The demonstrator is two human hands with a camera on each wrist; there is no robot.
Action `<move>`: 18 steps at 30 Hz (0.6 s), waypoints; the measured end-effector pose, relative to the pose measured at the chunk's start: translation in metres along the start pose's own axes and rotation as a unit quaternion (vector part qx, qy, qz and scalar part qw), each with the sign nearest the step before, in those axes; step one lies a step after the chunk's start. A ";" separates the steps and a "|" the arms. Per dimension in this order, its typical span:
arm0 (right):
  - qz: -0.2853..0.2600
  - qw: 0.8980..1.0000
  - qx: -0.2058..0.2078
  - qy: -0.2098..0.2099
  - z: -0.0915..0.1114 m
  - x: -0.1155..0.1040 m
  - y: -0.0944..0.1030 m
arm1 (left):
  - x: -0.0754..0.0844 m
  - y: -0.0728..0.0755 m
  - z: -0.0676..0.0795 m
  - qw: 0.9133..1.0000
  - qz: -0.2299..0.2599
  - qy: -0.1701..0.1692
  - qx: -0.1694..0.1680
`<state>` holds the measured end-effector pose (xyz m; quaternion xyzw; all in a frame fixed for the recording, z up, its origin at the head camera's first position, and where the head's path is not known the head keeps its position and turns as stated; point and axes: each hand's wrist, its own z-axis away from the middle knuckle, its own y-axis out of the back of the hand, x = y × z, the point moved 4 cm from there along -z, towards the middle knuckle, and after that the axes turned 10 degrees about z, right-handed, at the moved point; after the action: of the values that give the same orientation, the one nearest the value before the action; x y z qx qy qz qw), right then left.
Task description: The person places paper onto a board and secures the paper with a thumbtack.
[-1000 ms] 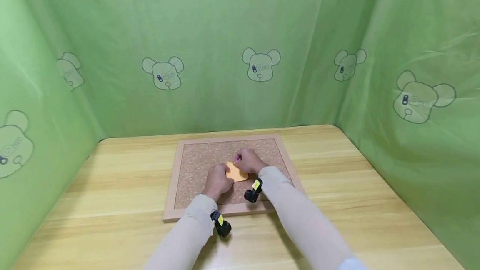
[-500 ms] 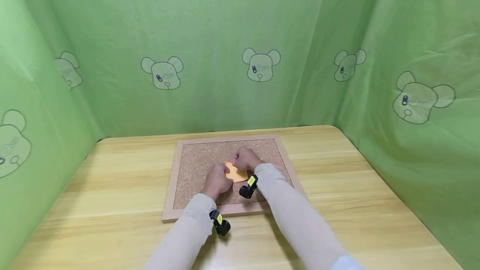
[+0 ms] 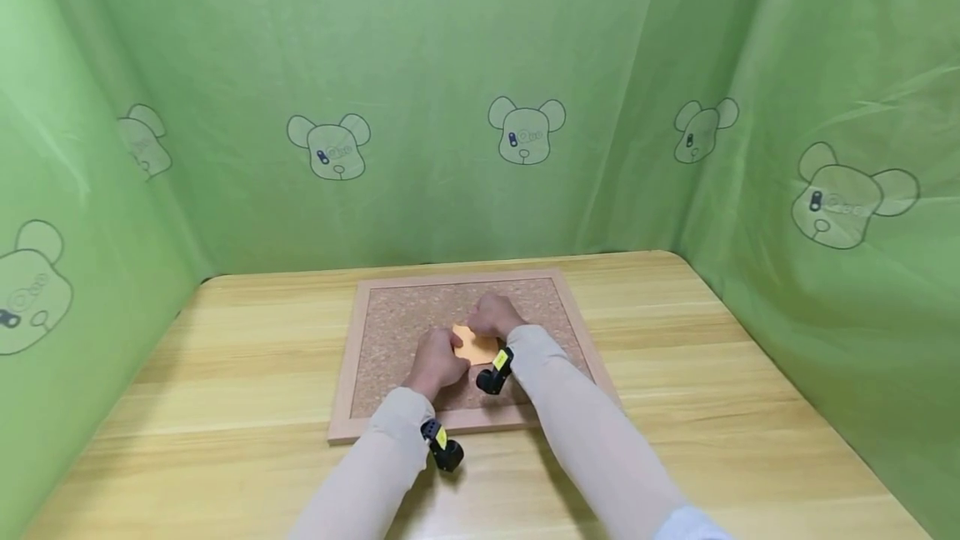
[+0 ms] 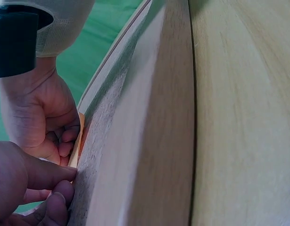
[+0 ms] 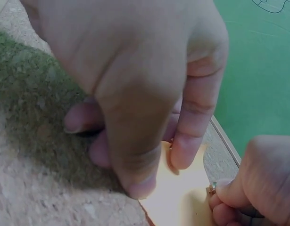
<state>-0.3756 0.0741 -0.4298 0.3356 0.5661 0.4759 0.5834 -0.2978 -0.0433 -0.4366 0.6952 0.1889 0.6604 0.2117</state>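
Note:
A sheet of orange paper [image 3: 475,347] lies on a wood-framed cork board [image 3: 397,315], its top edge slightly curled. My left hand [image 3: 435,361] grips the paper's left edge between thumb and fingers. Beside that thumb, in the right wrist view, a tiny shiny greenish and copper bit [image 5: 212,188] shows at the paper's edge. At the upper edge is my right hand [image 3: 497,317], thumb and curled fingers drawn together close over the paper. Its thumb [image 5: 140,183] and one fingertip [image 5: 185,157] overlap the sheet. The hand covers what its pinch holds.
The board rests on a wood-grain table [image 3: 247,357]. Green curtains [image 3: 427,48] with bear-head outlines surround the table on three sides. A black wrist camera [image 3: 495,373] on the right wrist hangs low over the board; another camera [image 3: 447,450] is on the left wrist.
The right hand has turned slightly, its wrist camera shifting left. A small purplish thing at its fingertips a second ago is now covered. The left hand keeps its hold on the paper.

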 end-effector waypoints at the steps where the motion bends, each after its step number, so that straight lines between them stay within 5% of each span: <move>1: -0.002 1.000 0.002 -0.001 0.000 0.000 0.000 | 0.000 0.000 0.000 1.000 0.002 -0.001 0.001; 18: 0.028 0.999 0.008 -0.038 -0.005 -0.001 -0.004 | -0.002 -0.001 0.000 1.000 0.003 -0.021 0.003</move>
<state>-0.3800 0.0710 -0.4343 0.3742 0.5375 0.4743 0.5883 -0.2982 -0.0439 -0.4385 0.7100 0.1843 0.6460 0.2112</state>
